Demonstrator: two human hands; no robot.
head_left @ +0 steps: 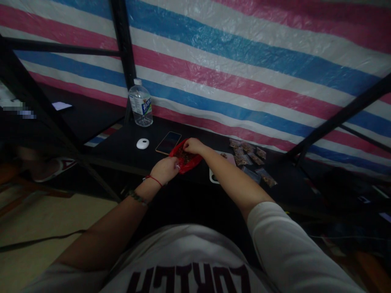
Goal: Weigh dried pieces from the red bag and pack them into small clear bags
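left hand: closing on the near edge of the red bag, fingers curled around the plastic.
right hand: pinching the bag's far rim, fingertips dipping toward the dark bits inside.
red bag: sitting open on the dark table, held between both hands.
just left of bag: phone lying flat, white puck beside it.
right of bag: small clear packets lying in a loose cluster.
farther back: water bottle standing upright against the striped tarp.
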